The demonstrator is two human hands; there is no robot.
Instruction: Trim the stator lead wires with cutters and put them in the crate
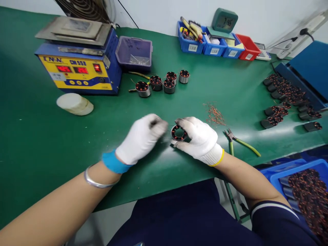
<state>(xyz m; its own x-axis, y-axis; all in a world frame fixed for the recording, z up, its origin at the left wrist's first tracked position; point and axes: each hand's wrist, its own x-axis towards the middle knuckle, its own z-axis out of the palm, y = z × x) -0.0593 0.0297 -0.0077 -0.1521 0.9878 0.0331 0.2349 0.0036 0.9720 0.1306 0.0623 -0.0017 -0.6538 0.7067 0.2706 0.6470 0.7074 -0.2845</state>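
Your right hand (200, 136) grips the wound stator (176, 138) from outside, apparently steadying it beside your blurred, curled-closed left hand (142, 138).

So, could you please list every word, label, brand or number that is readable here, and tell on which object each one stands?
"CM558": blue-and-yellow machine
"7:46": clock
"工具盒": labels on the left blue box, middle blue box and right blue box
Too blurred: the machine's brand logo, red displays and stickers.
Too small: the red box's label.
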